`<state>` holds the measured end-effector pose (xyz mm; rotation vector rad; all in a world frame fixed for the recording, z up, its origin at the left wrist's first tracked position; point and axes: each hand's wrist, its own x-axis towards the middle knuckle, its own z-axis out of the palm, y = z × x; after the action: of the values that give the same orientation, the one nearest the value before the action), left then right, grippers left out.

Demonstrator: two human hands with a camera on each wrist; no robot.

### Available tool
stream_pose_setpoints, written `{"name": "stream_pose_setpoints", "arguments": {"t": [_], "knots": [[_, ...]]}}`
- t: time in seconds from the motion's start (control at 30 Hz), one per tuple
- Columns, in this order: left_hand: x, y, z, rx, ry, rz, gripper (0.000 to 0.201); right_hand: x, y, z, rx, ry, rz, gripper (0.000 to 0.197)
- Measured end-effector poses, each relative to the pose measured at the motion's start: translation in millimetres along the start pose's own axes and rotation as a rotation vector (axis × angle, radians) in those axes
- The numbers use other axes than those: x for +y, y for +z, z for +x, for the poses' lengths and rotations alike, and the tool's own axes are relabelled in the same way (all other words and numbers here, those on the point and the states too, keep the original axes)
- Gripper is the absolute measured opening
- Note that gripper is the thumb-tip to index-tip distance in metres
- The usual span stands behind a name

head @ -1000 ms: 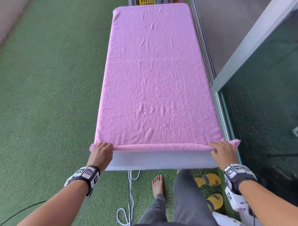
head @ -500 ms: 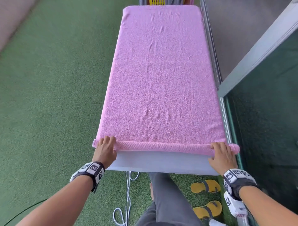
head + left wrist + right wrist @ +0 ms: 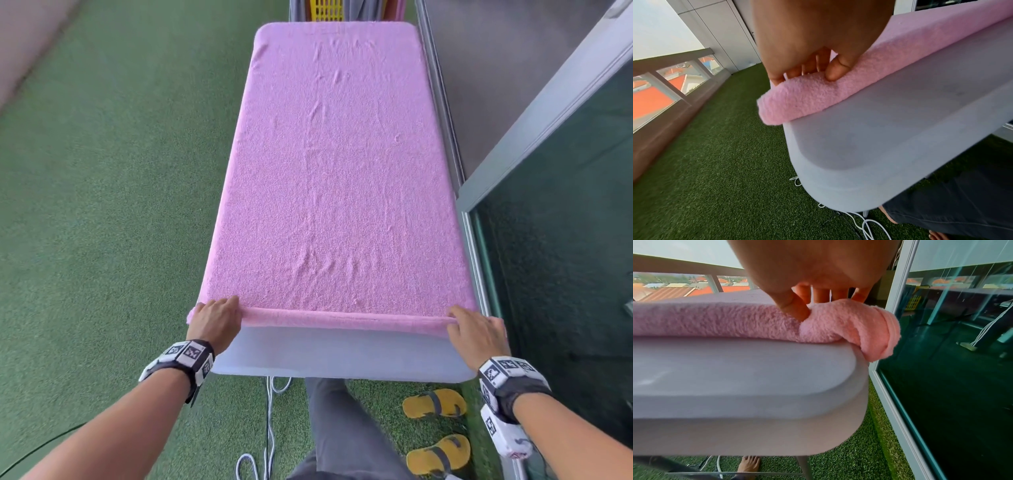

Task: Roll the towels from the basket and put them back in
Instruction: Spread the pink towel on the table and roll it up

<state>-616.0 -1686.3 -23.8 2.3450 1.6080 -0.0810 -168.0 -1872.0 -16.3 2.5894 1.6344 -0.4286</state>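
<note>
A pink towel (image 3: 337, 178) lies flat along the white table (image 3: 342, 356). Its near end is turned into a thin roll (image 3: 342, 320) that runs across the table. My left hand (image 3: 215, 318) grips the roll's left end, which sticks out past the table corner (image 3: 789, 99); the thumb (image 3: 836, 71) presses on the near side and the fingers reach over the top. My right hand (image 3: 474, 329) grips the right end the same way, thumb (image 3: 795, 308) dug into the roll (image 3: 840, 324), whose tip droops over the table's edge. The yellow basket (image 3: 323, 10) shows at the table's far end.
A glass door and its metal frame (image 3: 534, 164) run close along the table's right side. Green turf (image 3: 102, 205) covers the floor on the left. Yellow sandals (image 3: 435, 406), a white cable (image 3: 270, 428) and my leg (image 3: 342, 428) are below the near edge.
Both hands have turned the roll away from me. It now lies further from the near table edge, and a wider strip of bare white table shows in front of it.
</note>
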Motion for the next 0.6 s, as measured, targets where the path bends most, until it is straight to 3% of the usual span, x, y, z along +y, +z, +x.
{"name": "stream_pose_setpoints", "arguments": {"t": [0.03,0.13,0.17,0.27,0.4,0.6], "knots": [[-0.8,-0.7,2.0,0.044,0.0,-0.01,0.007,1.7,-0.3,0.9,0.046,0.012,0.015,0.016],[-3.1,-0.1,5.5,0.183,-0.003,0.009,0.018,2.9,-0.4,3.9,0.183,0.005,-0.005,0.017],[-3.5,2.4,5.7,0.215,0.027,-0.005,0.019,-0.7,-1.7,2.8,0.168,-0.016,0.018,0.018],[-0.7,13.9,-3.3,0.189,0.116,-0.094,0.025,-6.5,4.9,-4.9,0.091,-0.08,0.059,0.02],[0.1,16.7,-17.1,0.141,0.076,-0.042,0.041,-7.4,12.6,-17.8,0.081,-0.02,0.046,0.05],[-6.5,8.0,3.2,0.156,0.097,-0.079,0.033,-5.6,11.2,-2.4,0.11,-0.046,0.099,0.046]]}}
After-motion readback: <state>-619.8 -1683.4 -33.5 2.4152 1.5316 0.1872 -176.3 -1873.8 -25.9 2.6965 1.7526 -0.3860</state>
